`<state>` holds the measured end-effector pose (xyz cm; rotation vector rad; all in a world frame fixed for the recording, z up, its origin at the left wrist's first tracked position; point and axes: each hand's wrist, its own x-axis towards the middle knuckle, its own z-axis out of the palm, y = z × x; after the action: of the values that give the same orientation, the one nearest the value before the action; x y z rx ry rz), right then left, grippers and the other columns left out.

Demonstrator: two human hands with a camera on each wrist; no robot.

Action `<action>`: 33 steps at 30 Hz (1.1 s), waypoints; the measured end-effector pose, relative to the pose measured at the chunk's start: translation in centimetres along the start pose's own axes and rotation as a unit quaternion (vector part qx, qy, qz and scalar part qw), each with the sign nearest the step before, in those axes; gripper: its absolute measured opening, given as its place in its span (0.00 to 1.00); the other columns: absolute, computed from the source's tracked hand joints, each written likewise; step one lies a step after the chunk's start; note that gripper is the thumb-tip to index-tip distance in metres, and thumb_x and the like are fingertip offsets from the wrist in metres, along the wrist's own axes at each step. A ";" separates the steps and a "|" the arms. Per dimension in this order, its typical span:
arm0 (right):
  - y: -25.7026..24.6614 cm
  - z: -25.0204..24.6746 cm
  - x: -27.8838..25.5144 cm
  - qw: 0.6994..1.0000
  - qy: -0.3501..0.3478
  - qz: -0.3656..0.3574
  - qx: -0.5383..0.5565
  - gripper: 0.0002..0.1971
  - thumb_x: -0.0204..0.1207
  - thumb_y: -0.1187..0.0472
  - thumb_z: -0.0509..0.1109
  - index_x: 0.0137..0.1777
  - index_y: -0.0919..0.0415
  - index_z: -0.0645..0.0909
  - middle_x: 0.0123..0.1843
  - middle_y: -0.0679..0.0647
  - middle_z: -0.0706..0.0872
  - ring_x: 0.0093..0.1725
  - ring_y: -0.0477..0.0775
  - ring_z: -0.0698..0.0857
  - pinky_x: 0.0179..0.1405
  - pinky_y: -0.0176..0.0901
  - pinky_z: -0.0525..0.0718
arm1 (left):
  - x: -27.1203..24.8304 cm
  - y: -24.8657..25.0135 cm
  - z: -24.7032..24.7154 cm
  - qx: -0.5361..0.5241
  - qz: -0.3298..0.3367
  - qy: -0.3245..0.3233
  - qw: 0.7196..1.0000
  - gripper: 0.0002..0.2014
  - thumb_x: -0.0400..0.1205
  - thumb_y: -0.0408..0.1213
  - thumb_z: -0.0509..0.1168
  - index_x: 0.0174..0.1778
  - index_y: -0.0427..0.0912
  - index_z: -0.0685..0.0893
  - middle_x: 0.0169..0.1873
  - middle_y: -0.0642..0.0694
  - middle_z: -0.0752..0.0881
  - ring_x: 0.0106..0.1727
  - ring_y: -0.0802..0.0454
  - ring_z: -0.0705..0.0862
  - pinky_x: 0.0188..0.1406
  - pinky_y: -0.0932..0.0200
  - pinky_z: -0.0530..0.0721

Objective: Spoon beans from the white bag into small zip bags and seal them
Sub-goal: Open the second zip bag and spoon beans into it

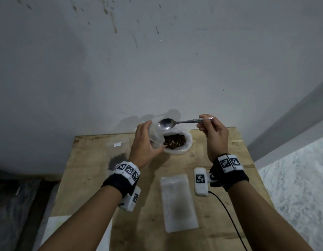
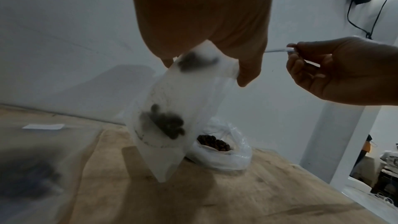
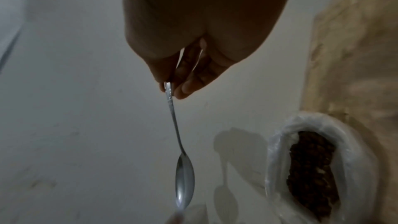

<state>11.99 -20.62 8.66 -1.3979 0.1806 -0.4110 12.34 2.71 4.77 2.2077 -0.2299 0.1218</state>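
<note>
Plywood forms the table (image 1: 220, 223), pale, rough-grained and rectangular, set against a stained grey wall (image 1: 157, 60). Nearest on it lies a flat stack of frosted empty zip bags (image 1: 178, 201), rectangular and soft-edged. At the far edge sits the white bag (image 1: 184, 150), thin crinkled plastic with its rim rolled down into a round mouth over dark brown beans (image 1: 175, 141). To the left a filled zip bag (image 1: 119, 153) lies flat, a dark clump of beans showing through it.

Left hand (image 1: 145, 144) curls around the top of a small zip bag (image 2: 170, 117), thumb on one side and fingers on the other, holding it in the air just left of the white bag; a few beans sit inside. Right hand (image 1: 214, 131) pinches the patterned handle end of a slim metal spoon (image 1: 167, 123) between thumb and fingertips (image 3: 189, 88); its shiny oval bowl hangs empty beside the small bag's mouth, above the white bag.
</note>
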 end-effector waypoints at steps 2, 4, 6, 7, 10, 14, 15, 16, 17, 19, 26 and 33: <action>1.2 -0.7 0.2 0.999 0.041 0.017 -0.003 0.08 0.84 0.62 0.68 0.50 0.60 0.89 0.43 0.49 0.90 0.42 0.49 0.87 0.46 0.40 0.85 | -0.3 -0.5 -0.2 0.001 -0.005 -0.003 1.000 0.47 0.70 0.47 0.82 0.80 0.50 0.61 0.75 0.51 0.65 0.74 0.49 0.72 0.71 0.45 0.80; 2.9 -1.3 0.1 0.996 0.075 0.033 -0.043 0.07 0.82 0.61 0.70 0.50 0.58 0.90 0.42 0.50 0.91 0.41 0.49 0.89 0.46 0.43 0.86 | -0.6 -0.9 -0.5 -0.006 -0.014 -0.005 1.000 0.47 0.70 0.47 0.81 0.81 0.48 0.61 0.75 0.49 0.66 0.74 0.49 0.71 0.72 0.46 0.78; 4.7 -1.8 -0.2 0.989 0.077 0.029 -0.124 0.06 0.81 0.59 0.72 0.50 0.55 0.91 0.41 0.48 0.92 0.41 0.49 0.91 0.47 0.48 0.89 | -0.8 -1.1 -0.8 -0.018 -0.022 -0.002 1.000 0.47 0.70 0.45 0.81 0.81 0.47 0.62 0.74 0.49 0.67 0.74 0.50 0.72 0.73 0.48 0.77; 5.4 -2.1 -0.6 0.984 0.064 0.018 -0.164 0.05 0.80 0.58 0.72 0.50 0.53 0.91 0.41 0.47 0.92 0.41 0.49 0.91 0.47 0.48 0.90 | -1.0 -1.3 -0.9 -0.026 -0.025 0.000 0.999 0.47 0.70 0.45 0.82 0.80 0.46 0.62 0.74 0.49 0.67 0.73 0.51 0.72 0.74 0.50 0.77; 7.1 -2.5 -1.5 0.966 0.011 -0.052 -0.254 0.07 0.80 0.61 0.73 0.53 0.53 0.91 0.44 0.47 0.92 0.44 0.46 0.91 0.47 0.39 0.88 | -1.3 -1.8 -1.0 -0.054 -0.030 0.008 0.998 0.47 0.69 0.42 0.83 0.80 0.45 0.63 0.74 0.49 0.68 0.73 0.55 0.71 0.74 0.57 0.73; 9.0 -2.5 -2.2 0.974 -0.006 -0.022 -0.223 0.07 0.79 0.63 0.75 0.54 0.56 0.91 0.48 0.51 0.93 0.48 0.46 0.91 0.49 0.30 0.85 | -1.4 -2.6 -0.8 -0.077 -0.021 0.021 0.997 0.47 0.67 0.40 0.84 0.79 0.44 0.64 0.74 0.47 0.70 0.73 0.54 0.71 0.71 0.71 0.68; 9.4 -2.3 -2.2 0.979 0.000 0.012 -0.204 0.07 0.79 0.62 0.75 0.54 0.54 0.91 0.48 0.51 0.93 0.48 0.48 0.92 0.50 0.33 0.87 | -1.3 -2.7 -0.8 -0.076 -0.020 0.021 0.997 0.48 0.67 0.41 0.84 0.79 0.44 0.64 0.74 0.46 0.70 0.74 0.53 0.71 0.72 0.70 0.69; 9.9 -2.1 -2.1 0.984 0.010 0.048 -0.174 0.06 0.79 0.62 0.75 0.53 0.54 0.90 0.48 0.52 0.93 0.48 0.50 0.92 0.51 0.37 0.88 | -1.3 -2.9 -0.8 -0.076 -0.023 0.019 0.997 0.48 0.67 0.41 0.84 0.79 0.44 0.64 0.74 0.45 0.69 0.74 0.53 0.71 0.73 0.68 0.69; 10.2 -1.9 -2.0 0.987 0.024 0.082 -0.139 0.06 0.79 0.62 0.75 0.54 0.55 0.91 0.48 0.55 0.93 0.48 0.53 0.93 0.52 0.41 0.89 | -1.2 -3.0 -0.8 -0.077 -0.025 0.016 0.997 0.48 0.66 0.41 0.85 0.79 0.44 0.64 0.74 0.45 0.69 0.74 0.52 0.71 0.74 0.65 0.70; 10.6 -1.5 -1.5 0.986 0.047 0.135 -0.090 0.07 0.78 0.61 0.75 0.54 0.61 0.91 0.48 0.59 0.93 0.49 0.58 0.93 0.53 0.47 0.89 | -1.0 -3.1 -0.7 -0.083 -0.034 0.006 0.996 0.49 0.66 0.41 0.84 0.79 0.45 0.63 0.75 0.46 0.69 0.75 0.51 0.71 0.76 0.58 0.72; 11.1 -0.9 -0.7 0.966 0.056 0.238 -0.077 0.05 0.76 0.59 0.76 0.45 0.58 0.93 0.41 0.62 0.92 0.43 0.57 0.90 0.50 0.49 0.90 | -0.5 -3.1 -0.3 -0.088 -0.048 -0.014 0.995 0.48 0.67 0.44 0.83 0.80 0.48 0.63 0.75 0.49 0.68 0.74 0.54 0.71 0.75 0.54 0.74; 9.2 -2.3 -0.6 0.958 0.116 0.259 -0.041 0.07 0.79 0.66 0.69 0.49 0.64 0.90 0.40 0.62 0.90 0.38 0.53 0.87 0.38 0.36 0.87 | -0.6 -2.6 0.1 -0.067 -0.036 -0.023 0.997 0.47 0.68 0.41 0.83 0.80 0.46 0.64 0.73 0.51 0.68 0.72 0.54 0.71 0.73 0.55 0.74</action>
<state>12.19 -21.42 -0.84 -1.3207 0.7462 -0.1291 12.25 4.24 2.57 2.0835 -0.1783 0.0152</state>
